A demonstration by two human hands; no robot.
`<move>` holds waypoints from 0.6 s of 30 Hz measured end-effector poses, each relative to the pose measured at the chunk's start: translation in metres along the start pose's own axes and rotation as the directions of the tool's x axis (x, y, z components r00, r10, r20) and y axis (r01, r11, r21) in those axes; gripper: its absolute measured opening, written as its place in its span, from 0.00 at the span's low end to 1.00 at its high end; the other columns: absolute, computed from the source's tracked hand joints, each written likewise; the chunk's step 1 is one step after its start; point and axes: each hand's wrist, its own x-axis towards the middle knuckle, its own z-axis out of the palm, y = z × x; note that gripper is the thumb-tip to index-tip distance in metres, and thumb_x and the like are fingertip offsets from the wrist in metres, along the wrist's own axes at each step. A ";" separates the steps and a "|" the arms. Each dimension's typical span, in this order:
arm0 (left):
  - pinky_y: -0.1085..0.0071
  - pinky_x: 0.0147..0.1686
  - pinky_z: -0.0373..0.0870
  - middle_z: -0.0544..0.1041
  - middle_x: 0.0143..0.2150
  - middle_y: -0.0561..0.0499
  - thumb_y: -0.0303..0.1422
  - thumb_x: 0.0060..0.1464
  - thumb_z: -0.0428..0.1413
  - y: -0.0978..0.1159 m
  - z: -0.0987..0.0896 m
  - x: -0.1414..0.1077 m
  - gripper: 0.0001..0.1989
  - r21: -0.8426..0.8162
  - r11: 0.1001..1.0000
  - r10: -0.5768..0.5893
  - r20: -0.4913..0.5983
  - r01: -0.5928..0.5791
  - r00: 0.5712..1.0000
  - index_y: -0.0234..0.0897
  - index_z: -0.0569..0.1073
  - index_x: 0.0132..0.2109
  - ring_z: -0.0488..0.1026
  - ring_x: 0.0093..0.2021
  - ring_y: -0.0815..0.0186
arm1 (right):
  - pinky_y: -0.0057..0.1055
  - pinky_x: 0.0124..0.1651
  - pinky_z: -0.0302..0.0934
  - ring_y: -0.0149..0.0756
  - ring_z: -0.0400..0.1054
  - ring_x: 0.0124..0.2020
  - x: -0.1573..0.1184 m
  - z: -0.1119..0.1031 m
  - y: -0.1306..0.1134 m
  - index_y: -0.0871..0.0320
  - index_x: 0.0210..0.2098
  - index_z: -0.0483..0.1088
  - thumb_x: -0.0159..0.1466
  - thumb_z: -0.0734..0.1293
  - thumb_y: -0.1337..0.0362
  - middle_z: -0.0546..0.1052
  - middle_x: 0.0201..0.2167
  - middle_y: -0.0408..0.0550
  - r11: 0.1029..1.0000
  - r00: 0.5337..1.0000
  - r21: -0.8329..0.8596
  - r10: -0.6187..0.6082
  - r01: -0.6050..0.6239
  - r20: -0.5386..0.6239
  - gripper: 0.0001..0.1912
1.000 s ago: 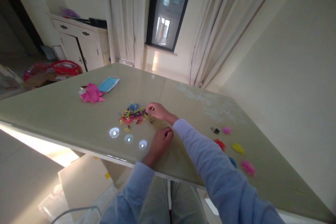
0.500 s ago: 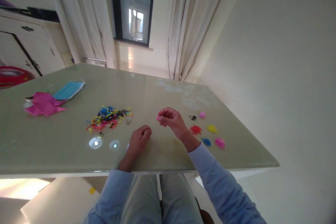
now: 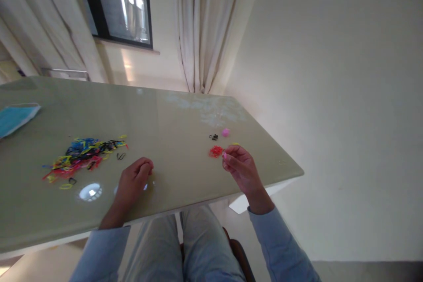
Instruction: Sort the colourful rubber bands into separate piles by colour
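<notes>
Probably light, soft and springy, best held by an edge, the small pink piece (image 3: 224, 155) sits pinched in my right hand (image 3: 243, 169), near the red pile (image 3: 216, 152), my left hand (image 3: 134, 180) lying with fingers curled together.

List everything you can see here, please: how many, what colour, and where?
Mixed rubber-band pile: 1, multicoloured, table's left
Loose rubber band: at least 1, black, right of that pile
Black cluster: 1, black, table's right
Pink cluster: 1, pink, beside the black
Red cluster: 1, red, nearer than the black
Yellow cluster: 1, yellow, mostly hidden
Small pink piece: 1, pink, in fingertips
Face mask: 1, blue, left edge
Table: 1, greenish, centre
Window: 1, dark-framed, behind
Curtains: 2, cream, flanking it
Wall: 1, pale, right
Trousers: 1 pair, greyish, below
Sleeves: 2, light blue, bottom
Left hand: 1, bare, curled, near table edge
Right hand: 1, bare, pinching the pink piece
</notes>
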 end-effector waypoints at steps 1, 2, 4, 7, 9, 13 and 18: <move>0.72 0.27 0.62 0.69 0.22 0.55 0.41 0.51 0.46 0.000 0.000 0.000 0.13 0.011 1.000 -0.006 -0.006 0.006 1.000 0.39 0.68 0.28 0.66 0.25 0.66 | 0.26 0.23 0.57 0.26 0.61 0.21 -0.004 -0.007 -0.001 0.54 0.30 0.74 0.50 0.78 0.61 0.74 0.25 0.41 1.000 1.000 -0.005 0.001 -0.001 -0.012 0.11; 0.72 0.27 0.62 0.70 0.22 0.55 0.41 0.51 0.46 -0.001 0.000 0.000 0.13 0.020 1.000 -0.014 -0.009 0.014 1.000 0.39 0.69 0.29 0.67 0.25 0.65 | 0.26 0.23 0.57 0.26 0.62 0.21 -0.008 -0.014 -0.001 0.55 0.30 0.75 0.50 0.78 0.61 0.74 0.25 0.41 1.000 1.000 -0.009 0.003 -0.004 -0.024 0.11; 0.72 0.29 0.64 0.72 0.24 0.55 0.42 0.50 0.47 -0.002 -0.001 0.000 0.13 0.029 0.999 -0.032 -0.010 0.032 0.999 0.39 0.70 0.30 0.69 0.27 0.64 | 0.25 0.23 0.57 0.26 0.63 0.21 -0.015 -0.027 -0.002 0.55 0.31 0.75 0.50 0.78 0.62 0.75 0.25 0.41 1.000 0.998 -0.009 0.013 -0.013 -0.055 0.11; 0.71 0.32 0.66 0.74 0.25 0.54 0.42 0.50 0.48 -0.004 -0.003 0.000 0.13 0.038 0.997 -0.071 -0.008 0.071 0.997 0.39 0.72 0.32 0.72 0.29 0.63 | 0.24 0.23 0.57 0.25 0.64 0.21 -0.022 -0.044 -0.003 0.56 0.32 0.76 0.50 0.78 0.62 0.76 0.26 0.42 0.999 0.994 0.013 0.038 -0.037 -0.105 0.12; 0.71 0.33 0.67 0.76 0.26 0.54 0.42 0.49 0.49 -0.003 -0.004 0.001 0.14 0.044 0.993 -0.113 -0.016 0.114 0.993 0.39 0.73 0.33 0.73 0.30 0.62 | 0.24 0.23 0.58 0.25 0.64 0.21 -0.024 -0.053 -0.005 0.56 0.33 0.76 0.49 0.78 0.62 0.78 0.28 0.43 0.998 0.989 0.024 0.060 -0.057 -0.136 0.13; 0.70 0.34 0.68 0.77 0.26 0.54 0.42 0.47 0.49 -0.001 -0.005 0.002 0.13 0.045 0.984 -0.172 -0.047 0.174 0.984 0.41 0.73 0.33 0.74 0.31 0.61 | 0.24 0.23 0.59 0.25 0.65 0.21 -0.027 -0.065 -0.009 0.57 0.34 0.76 0.50 0.78 0.62 0.79 0.30 0.44 0.998 0.984 0.023 0.068 -0.065 -0.165 0.13; 0.71 0.35 0.69 0.77 0.26 0.55 0.43 0.46 0.50 0.000 -0.005 0.002 0.13 0.057 0.985 -0.159 -0.042 0.161 0.986 0.42 0.74 0.34 0.75 0.32 0.62 | 0.24 0.24 0.61 0.26 0.66 0.22 -0.028 -0.077 -0.009 0.57 0.35 0.76 0.52 0.77 0.60 0.80 0.32 0.46 0.999 0.981 -0.015 0.046 -0.050 -0.190 0.13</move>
